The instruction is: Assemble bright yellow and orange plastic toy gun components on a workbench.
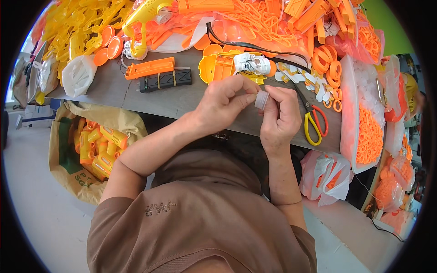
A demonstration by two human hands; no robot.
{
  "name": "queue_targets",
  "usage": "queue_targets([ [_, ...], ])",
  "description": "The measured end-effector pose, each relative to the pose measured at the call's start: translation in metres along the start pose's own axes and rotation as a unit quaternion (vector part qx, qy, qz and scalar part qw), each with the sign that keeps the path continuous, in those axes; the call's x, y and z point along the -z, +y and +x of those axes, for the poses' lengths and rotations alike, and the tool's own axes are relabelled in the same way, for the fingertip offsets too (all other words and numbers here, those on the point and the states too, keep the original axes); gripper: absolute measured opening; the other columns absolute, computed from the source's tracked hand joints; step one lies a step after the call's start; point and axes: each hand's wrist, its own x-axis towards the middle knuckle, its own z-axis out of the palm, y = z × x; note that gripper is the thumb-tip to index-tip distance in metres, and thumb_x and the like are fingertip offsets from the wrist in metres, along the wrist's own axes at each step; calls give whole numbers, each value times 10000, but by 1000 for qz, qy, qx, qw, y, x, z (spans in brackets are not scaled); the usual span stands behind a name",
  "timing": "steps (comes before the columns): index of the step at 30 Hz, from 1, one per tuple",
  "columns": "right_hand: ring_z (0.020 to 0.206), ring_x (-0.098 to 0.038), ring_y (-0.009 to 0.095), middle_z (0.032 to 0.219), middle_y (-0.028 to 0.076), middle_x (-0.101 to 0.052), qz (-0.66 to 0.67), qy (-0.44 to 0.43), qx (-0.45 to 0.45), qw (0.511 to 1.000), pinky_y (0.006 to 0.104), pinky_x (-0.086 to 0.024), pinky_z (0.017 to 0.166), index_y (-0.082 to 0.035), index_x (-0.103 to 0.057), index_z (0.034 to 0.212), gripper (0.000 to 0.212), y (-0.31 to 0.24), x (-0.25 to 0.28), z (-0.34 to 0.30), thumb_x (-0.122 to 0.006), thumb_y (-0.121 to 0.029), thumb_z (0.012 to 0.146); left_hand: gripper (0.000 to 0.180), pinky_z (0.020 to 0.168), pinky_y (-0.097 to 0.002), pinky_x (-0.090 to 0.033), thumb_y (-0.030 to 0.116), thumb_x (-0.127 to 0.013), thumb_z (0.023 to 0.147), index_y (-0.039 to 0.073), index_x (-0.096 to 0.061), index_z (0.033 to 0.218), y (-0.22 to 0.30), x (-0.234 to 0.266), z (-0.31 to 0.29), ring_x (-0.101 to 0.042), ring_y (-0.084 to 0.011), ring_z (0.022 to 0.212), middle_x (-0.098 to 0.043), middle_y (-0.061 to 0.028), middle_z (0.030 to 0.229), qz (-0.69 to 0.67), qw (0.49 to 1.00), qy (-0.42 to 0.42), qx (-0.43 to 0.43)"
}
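Note:
Both my hands meet over the front of the grey worktable [182,98]. A small white plastic cap-shaped part [261,100] is pinched between them: my left hand [225,102] grips it from the left with thumb and forefinger, and my right hand [280,116] closes on it from the right. Just beyond my hands lie a yellow-orange plastic shell [217,67] and a white mechanism piece [252,63]. Scissors with yellow and red handles [314,123] lie to the right of my right hand.
Piles of yellow and orange plastic parts [255,22] cover the back of the table. An orange bar [150,68] and a black block [165,80] lie at left. A clear tray of orange pieces [368,132] stands right. A sack of yellow toy bodies [98,145] sits on the floor.

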Motion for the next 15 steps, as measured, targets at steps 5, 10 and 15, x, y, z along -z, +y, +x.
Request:
queue_targets([
  [5,632,-542,101,881,70,-557,196,18,-149,969,223,-475,550,13,-587,965,137,-9,3,-3,-533,95,869,368,772,-320,-495,-6,-706,720,5,-593,1070,15,8,6,-609,-196,905,-647,-107,925,-52,998,-21,24],
  [10,685,-548,96,873,55,-557,68,-42,-77,994,205,-464,608,25,-599,931,122,-13,11,-5,-569,103,843,368,767,-325,-483,19,-781,676,1,-607,1000,3,13,7,-609,-210,877,-645,-86,943,95,992,-66,-49],
  [15,764,-554,102,931,60,-563,36,-70,-32,996,212,-454,649,42,-600,888,107,-8,12,-9,-583,120,816,394,758,-359,-478,29,-789,602,3,-607,950,2,8,9,-600,-266,830,-632,-98,883,150,977,-75,-135],
])
